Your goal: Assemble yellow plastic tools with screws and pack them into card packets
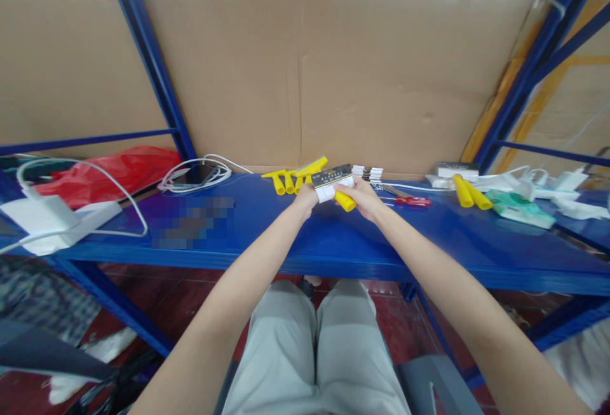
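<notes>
The left hand (307, 200) grips the left end of a black-and-white printed piece (332, 177); the right hand (366, 199) grasps its right side, along with a yellow handle (345, 201) slanting down toward the person. Whether handle and piece are joined is unclear. They are held in front of the person, over the middle of a blue table (267, 231). Both bare forearms stretch forward and converge, the hands turned toward each other and close together.

Just behind, to the left, lie yellow tools (289, 183); behind, to the right, is a group of white-and-black pieces (368, 173). A red-handled tool (413, 201) rests right of the right hand. Farther right, two yellow handles (471, 192) lie beside a green packet (519, 209), its contents hidden. Far left, a red bag (114, 173) lies crumpled, its inside likewise out of sight.
</notes>
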`<state>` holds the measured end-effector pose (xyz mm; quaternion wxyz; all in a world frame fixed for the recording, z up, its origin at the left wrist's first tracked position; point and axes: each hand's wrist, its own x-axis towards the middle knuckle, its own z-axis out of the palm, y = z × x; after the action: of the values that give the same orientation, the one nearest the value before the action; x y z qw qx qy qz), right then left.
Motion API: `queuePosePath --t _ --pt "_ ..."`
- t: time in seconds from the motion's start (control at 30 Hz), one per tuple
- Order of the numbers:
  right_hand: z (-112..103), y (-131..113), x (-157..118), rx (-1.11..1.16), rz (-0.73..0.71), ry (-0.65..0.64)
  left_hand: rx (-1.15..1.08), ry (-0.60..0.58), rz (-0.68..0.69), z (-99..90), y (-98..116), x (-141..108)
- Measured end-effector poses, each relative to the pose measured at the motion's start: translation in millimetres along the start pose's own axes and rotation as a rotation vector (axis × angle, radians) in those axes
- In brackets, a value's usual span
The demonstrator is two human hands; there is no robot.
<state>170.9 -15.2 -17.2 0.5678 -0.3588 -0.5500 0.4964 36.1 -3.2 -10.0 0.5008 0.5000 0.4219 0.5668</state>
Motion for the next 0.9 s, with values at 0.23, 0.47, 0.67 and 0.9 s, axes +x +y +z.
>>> queuePosePath --t 0.23,0.47,0.67,0.9 --pt "-3.2 -2.4 1.6 -0.015 -0.03 -0.051 -0.036 -0.017 -0.012 1.3 -3.5 3.6" --pt "-8.0 -8.8 -1.4 -0.017 0.007 -0.084 -0.273 0.054 -0.152 -14.5 6.6 13.3" --pt "-16.6 -6.6 2.7 -0.033 0.064 -0.145 -0.442 0.264 -0.208 -25.3 12.9 17.1" --pt "-29.6 -8.6 2.4 -0.04 0.098 -0.174 -0.392 0.414 -0.144 -23.5 13.2 18.7"
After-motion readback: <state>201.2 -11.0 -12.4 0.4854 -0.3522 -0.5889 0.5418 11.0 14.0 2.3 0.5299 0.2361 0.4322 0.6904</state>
